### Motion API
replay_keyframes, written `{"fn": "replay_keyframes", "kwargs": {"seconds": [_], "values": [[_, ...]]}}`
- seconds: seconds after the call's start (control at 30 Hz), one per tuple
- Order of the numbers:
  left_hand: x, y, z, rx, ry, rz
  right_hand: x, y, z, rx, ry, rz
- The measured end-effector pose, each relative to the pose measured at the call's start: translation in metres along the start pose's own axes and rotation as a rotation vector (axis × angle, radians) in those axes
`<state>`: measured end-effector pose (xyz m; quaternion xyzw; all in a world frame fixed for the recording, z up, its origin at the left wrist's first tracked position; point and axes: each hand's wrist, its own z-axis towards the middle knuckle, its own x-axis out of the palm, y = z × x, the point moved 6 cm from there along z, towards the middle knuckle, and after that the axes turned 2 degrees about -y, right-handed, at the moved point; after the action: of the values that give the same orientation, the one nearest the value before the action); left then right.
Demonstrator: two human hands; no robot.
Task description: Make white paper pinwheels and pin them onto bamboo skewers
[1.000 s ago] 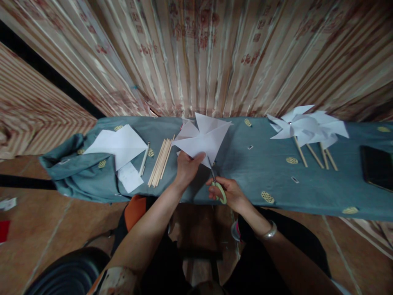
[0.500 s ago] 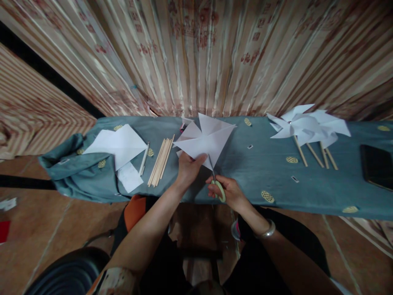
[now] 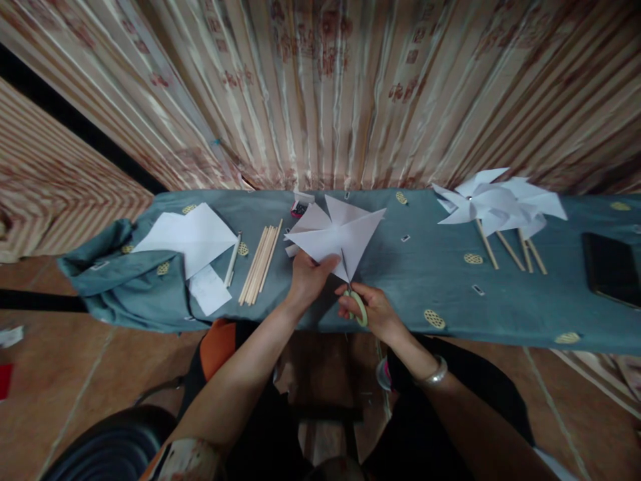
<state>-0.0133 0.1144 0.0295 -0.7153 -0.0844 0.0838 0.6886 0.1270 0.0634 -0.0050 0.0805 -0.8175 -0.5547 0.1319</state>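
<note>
My left hand (image 3: 311, 275) grips a square of white paper (image 3: 336, 235) by its near left side, thumb on top. The paper has slits running in from its corners. In my right hand (image 3: 369, 306) is a pair of scissors (image 3: 358, 308) with pale green handles, my fingers around the loops. The blades lie at the near corner of the paper, pointing toward its middle. Behind the paper sits a small open box (image 3: 300, 206) with dark bits in it, partly hidden.
Left of my hands lie wooden sticks (image 3: 260, 264), a pen (image 3: 233, 259) and white paper sheets (image 3: 199, 230). To the right are paper pinwheels (image 3: 501, 200) on sticks and a dark phone-like object (image 3: 611, 267). A green cloth (image 3: 400, 280) covers the narrow table.
The scissors blades reach a little further into the near corner of the paper. The paper has tilted slightly, and more of the small box shows behind it.
</note>
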Motion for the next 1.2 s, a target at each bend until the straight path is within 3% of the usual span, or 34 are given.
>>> {"fn": "replay_keyframes", "kwargs": {"seconds": [0.33,1.2], "values": [[-0.0026,0.0009,0.0003,-0.012,-0.026,0.016,-0.0003,-0.0009,-0.0003,-0.005,-0.021,0.002],[0.0044,0.001,-0.0074,-0.035,0.036,-0.042,-0.0039,0.0002,0.0036,0.044,-0.02,0.06]]}}
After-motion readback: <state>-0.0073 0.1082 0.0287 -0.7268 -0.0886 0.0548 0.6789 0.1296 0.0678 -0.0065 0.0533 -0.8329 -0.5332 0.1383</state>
